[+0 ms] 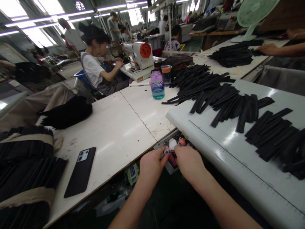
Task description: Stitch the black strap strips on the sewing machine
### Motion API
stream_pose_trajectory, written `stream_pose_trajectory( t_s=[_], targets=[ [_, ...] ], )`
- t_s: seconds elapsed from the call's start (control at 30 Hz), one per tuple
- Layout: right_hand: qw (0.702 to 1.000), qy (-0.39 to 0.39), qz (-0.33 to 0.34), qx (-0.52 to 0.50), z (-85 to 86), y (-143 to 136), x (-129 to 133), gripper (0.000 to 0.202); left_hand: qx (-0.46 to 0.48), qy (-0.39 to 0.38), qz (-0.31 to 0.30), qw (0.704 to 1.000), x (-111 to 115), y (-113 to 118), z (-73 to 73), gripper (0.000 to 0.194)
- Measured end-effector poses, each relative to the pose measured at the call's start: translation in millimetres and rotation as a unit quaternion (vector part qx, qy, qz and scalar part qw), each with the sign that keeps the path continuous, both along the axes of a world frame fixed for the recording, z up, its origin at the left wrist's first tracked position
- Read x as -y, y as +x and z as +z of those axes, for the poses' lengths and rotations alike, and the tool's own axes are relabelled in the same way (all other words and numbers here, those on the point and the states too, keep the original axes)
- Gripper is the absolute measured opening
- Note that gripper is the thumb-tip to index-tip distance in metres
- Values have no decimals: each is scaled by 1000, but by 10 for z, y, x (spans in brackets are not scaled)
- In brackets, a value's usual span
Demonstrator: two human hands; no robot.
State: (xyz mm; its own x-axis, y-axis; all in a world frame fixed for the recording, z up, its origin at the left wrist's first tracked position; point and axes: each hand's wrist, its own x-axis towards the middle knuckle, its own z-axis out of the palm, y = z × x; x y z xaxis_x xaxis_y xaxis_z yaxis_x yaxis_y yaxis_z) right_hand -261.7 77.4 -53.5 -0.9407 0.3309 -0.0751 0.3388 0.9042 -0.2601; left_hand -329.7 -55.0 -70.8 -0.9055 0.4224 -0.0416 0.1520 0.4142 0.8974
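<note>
Both hands meet at the table's front edge, over an opening with small objects in it. My left hand point(152, 163) is closed, thumb and fingers pinching at a small pink and white item point(166, 150) whose kind is unclear. Close beside it, my right hand point(190, 161) has its fingers curled down, and what they grip is hidden. A round white object point(172, 144) shows between the hands. Just past the right fingertips is a small orange-red object point(182, 142).
A black phone point(81, 173) lies on the white table point(111, 127) by bundled black fabric point(26, 159). Black strips point(224, 98) cover much of the right-hand machine bed point(205, 127). Bottles point(157, 86) stand ahead, near a sewing machine point(139, 54) and a seated co-worker point(97, 66).
</note>
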Motion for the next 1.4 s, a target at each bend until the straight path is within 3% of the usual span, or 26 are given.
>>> stream_pose_trajectory(
  t_s=[0.1, 0.2, 0.3, 0.37, 0.5, 0.6, 0.73, 0.9, 1.0, 1.07, 1.23, 1.4],
  targets=[
    [1000, -5, -2, -13, -4, 65, -15, 15, 18, -37, 10, 999, -125, -42, 137, 19],
    [999, -17, -7, -42, -15, 214, -37, 12, 49, -42, 10, 998, -223, -56, 227, 26],
    [991, -65, 2, -115, -74, 407, -43, 13, 58, -38, 11, 998, -261, -63, 236, 29],
    [974, -114, 10, -197, -142, 522, -30, 15, 19, -108, -5, 994, -260, -63, 223, 25],
    [941, -161, 31, -296, -261, 625, 43, 18, -112, -320, -99, 936, -271, -61, 240, 11],
    [935, -178, 40, -304, -285, 610, 105, 17, -157, -376, -154, 900, -326, -80, 282, 14],
    [932, -189, 35, -306, -305, 600, 112, 17, -138, -419, -180, 879, -383, -145, 329, 19],
    [938, -159, -18, -308, -333, 604, 4, 12, -126, -339, -223, 905, -330, -176, 312, 12],
    [984, -62, 0, -169, -229, 512, -76, 12, -119, -276, -190, 935, -285, -135, 251, 17],
    [997, 15, 12, -68, -111, 399, -136, 16, -93, -207, -157, 961, -254, -106, 209, 21],
    [996, 89, 10, 27, 112, 44, -243, 23, -5, -65, -105, 992, -121, -67, 153, 30],
    [992, 95, 40, 73, 63, -170, -232, 11, 86, 21, -69, 994, 71, 17, 68, 34]
  ],
)
